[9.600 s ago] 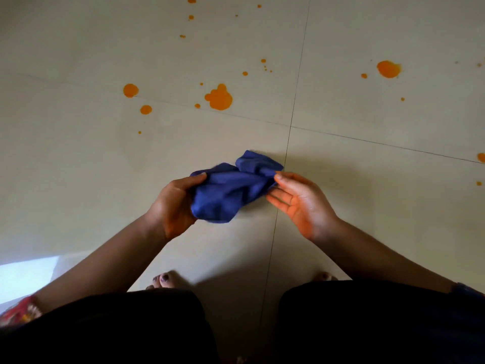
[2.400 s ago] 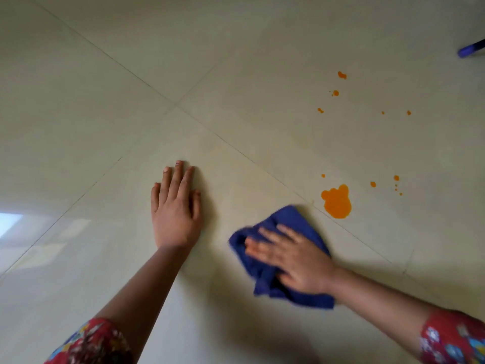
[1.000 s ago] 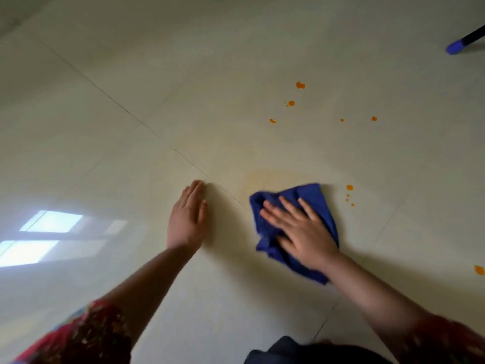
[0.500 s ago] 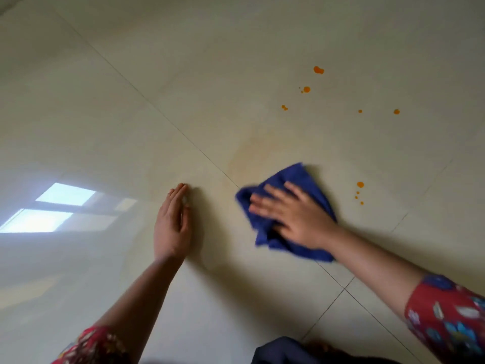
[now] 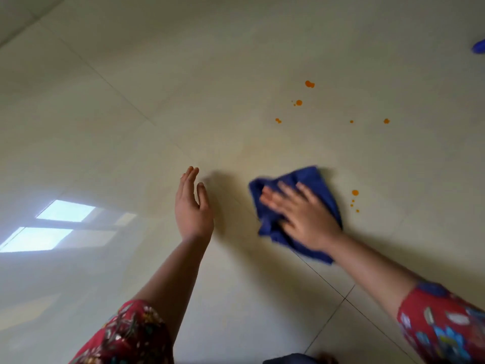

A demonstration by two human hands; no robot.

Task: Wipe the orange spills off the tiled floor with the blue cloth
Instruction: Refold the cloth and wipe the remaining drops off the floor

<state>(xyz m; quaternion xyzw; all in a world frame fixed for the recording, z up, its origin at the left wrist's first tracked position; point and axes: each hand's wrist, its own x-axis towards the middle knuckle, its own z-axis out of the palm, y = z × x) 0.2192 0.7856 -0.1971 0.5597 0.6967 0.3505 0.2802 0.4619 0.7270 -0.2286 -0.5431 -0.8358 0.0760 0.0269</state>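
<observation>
Surface: pale glossy tiled floor (image 5: 126,82), cream, crossed by thin dark grout lines.
Task item: crumpled dark blue cloth (image 5: 309,177), lying on the floor beside a grout line, right of centre.
Right hand (image 5: 304,219): laid flat on the cloth, fingers spread and straight, pressing it to the tile; grip released, nothing clasped; outline blurred.
Left hand (image 5: 193,206): left of the cloth and apart from it, fingers straight, thumb splayed, holding nothing; contact with the floor cannot be told.
Spills, near: small orange drops (image 5: 354,192), just right of the cloth, not touching it.
Spills, far: scattered orange spots (image 5: 309,84), well beyond the cloth.
Residue: faint yellowish film (image 5: 262,158) on the tile just beyond the cloth.
Clothing: red flower-print sleeves (image 5: 443,327) on both forearms.
Edge item: blue object (image 5: 479,47), cut off at the upper right; kind unclear.
Reflection: bright window panes (image 5: 52,224) mirrored at left.
</observation>
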